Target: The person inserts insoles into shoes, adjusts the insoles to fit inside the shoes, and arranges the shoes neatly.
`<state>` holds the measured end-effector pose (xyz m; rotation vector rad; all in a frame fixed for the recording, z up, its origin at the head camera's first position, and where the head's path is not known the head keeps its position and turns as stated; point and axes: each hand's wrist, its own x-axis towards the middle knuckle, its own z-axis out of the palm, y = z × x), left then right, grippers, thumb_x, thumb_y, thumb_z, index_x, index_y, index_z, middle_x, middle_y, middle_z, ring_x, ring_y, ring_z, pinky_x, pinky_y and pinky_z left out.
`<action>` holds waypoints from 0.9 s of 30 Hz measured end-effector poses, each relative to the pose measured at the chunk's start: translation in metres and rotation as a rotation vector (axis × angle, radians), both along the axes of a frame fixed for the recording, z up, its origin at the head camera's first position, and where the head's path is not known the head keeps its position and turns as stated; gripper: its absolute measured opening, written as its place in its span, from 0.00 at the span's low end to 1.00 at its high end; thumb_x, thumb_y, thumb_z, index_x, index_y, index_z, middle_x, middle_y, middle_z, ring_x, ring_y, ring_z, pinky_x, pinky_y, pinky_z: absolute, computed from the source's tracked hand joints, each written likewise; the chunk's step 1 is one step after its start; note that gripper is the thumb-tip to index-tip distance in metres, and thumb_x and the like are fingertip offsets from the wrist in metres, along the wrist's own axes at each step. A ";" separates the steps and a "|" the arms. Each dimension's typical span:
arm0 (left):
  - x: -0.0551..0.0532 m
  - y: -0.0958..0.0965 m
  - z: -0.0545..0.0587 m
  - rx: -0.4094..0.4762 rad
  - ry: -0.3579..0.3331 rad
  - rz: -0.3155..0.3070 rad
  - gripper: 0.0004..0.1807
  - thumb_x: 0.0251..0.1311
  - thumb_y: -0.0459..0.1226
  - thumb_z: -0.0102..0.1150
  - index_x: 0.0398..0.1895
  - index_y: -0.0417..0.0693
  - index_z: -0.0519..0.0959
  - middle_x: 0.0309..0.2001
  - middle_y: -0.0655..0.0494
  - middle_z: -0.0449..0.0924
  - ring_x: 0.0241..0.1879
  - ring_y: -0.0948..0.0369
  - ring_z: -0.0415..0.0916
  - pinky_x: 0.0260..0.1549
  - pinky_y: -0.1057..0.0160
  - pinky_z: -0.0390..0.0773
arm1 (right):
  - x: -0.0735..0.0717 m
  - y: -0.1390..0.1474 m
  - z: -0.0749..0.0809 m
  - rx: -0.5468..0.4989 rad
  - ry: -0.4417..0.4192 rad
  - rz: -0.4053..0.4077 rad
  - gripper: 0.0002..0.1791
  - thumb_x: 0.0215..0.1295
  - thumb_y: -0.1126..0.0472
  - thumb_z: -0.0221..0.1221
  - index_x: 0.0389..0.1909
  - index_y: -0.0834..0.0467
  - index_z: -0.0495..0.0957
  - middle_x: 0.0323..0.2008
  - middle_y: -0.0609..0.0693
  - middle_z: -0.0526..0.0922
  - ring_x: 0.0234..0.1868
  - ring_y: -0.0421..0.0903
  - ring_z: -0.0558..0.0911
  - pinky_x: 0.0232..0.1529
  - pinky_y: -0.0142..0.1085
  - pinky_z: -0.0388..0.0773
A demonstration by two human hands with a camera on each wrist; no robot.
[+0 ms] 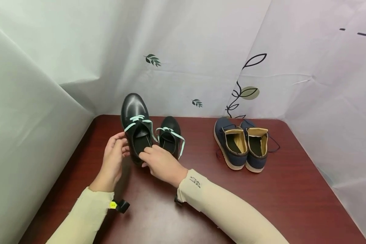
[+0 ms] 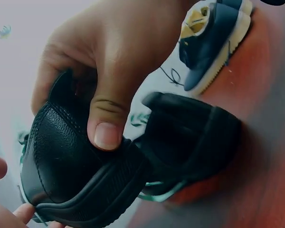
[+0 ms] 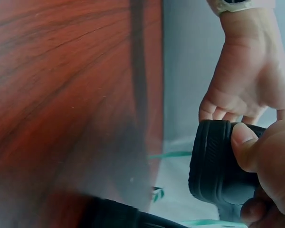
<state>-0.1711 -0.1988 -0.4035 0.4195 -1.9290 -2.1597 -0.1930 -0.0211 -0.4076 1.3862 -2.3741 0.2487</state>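
A black leather lace-up shoe (image 1: 135, 105) with pale mint laces is held up off the table, its toe pointing away. My right hand (image 1: 164, 165) grips it by the heel; in the left wrist view the thumb presses the outside of the heel, with the fingers over the collar. On the shoe's left side, my left hand (image 1: 113, 159) touches it with its fingertips, the thumb apart from it. The matching black shoe (image 1: 171, 124) stands on the table just to the right, its mint laces hanging loose over the side.
A pair of navy shoes (image 1: 231, 158) with tan linings and pale soles stands side by side at the table's right rear, laces trailing. The reddish-brown table (image 1: 292, 189) reaches a white leaf-print curtain (image 1: 183, 44) behind and at both sides.
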 end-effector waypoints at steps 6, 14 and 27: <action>-0.012 -0.008 -0.017 -0.039 -0.142 -0.082 0.23 0.73 0.44 0.45 0.68 0.48 0.63 0.41 0.63 0.73 0.35 0.66 0.74 0.41 0.66 0.73 | -0.002 -0.007 -0.013 0.059 0.082 -0.109 0.09 0.63 0.48 0.67 0.33 0.47 0.78 0.32 0.39 0.80 0.33 0.42 0.76 0.36 0.32 0.72; -0.025 -0.013 -0.033 -0.150 -0.249 -0.194 0.36 0.72 0.49 0.51 0.77 0.45 0.54 0.58 0.51 0.68 0.39 0.66 0.73 0.40 0.69 0.75 | -0.001 -0.014 -0.028 0.089 0.184 -0.193 0.12 0.61 0.45 0.67 0.37 0.48 0.79 0.34 0.40 0.83 0.34 0.43 0.76 0.34 0.35 0.69; -0.030 -0.011 -0.054 -0.519 -0.216 -0.299 0.34 0.74 0.51 0.48 0.75 0.41 0.58 0.67 0.34 0.68 0.65 0.44 0.68 0.59 0.50 0.71 | -0.003 -0.015 -0.046 0.089 0.381 -0.262 0.07 0.69 0.52 0.57 0.35 0.50 0.78 0.30 0.42 0.78 0.36 0.44 0.74 0.38 0.37 0.64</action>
